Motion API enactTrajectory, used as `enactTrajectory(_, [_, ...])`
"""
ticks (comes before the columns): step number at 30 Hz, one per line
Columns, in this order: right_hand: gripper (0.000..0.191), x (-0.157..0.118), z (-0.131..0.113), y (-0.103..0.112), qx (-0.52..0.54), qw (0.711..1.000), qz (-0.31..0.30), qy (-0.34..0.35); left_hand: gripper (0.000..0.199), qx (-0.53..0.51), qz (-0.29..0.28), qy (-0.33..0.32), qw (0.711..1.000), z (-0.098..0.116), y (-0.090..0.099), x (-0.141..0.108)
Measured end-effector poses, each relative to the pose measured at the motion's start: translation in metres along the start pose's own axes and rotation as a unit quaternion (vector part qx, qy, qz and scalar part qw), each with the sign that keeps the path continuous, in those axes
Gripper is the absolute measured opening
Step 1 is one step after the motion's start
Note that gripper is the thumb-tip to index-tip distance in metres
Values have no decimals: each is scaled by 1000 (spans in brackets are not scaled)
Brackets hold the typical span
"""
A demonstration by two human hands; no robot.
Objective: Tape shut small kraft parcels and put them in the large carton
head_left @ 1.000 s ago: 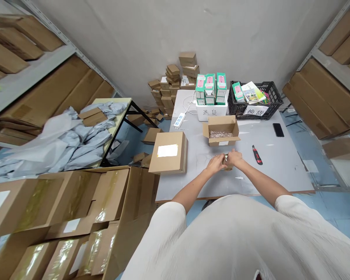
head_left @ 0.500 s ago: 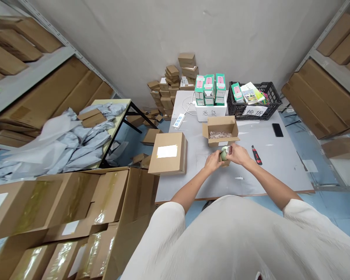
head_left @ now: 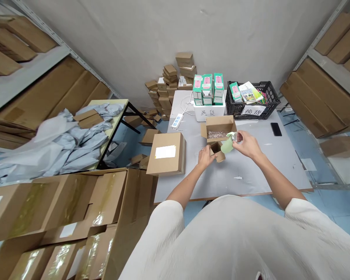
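My right hand is closed around the top of a pale green bottle, which tilts in the air over the table; its neck end looks white and silvery, partly hidden by my fingers. Just left of it, my left hand grips a small open cardboard box whose flaps stand apart and whose inside looks dark. Right behind both hands is a larger open carton with clear plastic wrap inside it.
A closed labelled carton stands at the table's left edge. At the back are a white bin of green-and-pink boxes and a black crate with booklets. A phone lies right, a power strip left.
My right hand has drawn the green bottle out of the small box, up and to the right. My left hand has shifted slightly left with the box. The red-and-black cutter is now hidden.
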State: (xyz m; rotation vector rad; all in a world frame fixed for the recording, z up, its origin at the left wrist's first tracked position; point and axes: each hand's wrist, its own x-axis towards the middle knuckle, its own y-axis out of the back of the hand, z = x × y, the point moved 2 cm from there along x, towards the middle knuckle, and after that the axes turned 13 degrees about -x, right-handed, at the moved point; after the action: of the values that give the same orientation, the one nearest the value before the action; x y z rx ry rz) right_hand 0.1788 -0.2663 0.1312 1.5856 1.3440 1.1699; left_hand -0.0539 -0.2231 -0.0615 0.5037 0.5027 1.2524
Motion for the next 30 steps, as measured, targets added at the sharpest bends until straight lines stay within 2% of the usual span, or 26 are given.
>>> enactTrajectory(7, [19,-8,20,-11,-15,1000,-18,-14,46,-9,65,-49,997,-5,1,-11])
enactTrajectory(14, [21,-10,26,-13,-14,1000,-12,-17,35,8,62,-119,991,4,9,-23])
enactTrajectory(20, [22,-12,21,-1,1,1000,-7,-23,37,-28,28,-160,986,31,8,-24])
enactTrajectory(24, [24,-9,20,4,24,1000,-7,-19,62,-88,-44,-180,979,61,0,-25])
enactTrajectory(27, [26,-3,21,1,58,998,-31,-25,78,-133,-86,-143,977,80,-4,-25])
enactTrajectory(30, [30,3,24,-6,85,994,-50,-35,77,-162,-93,-93,978,90,-6,-25])
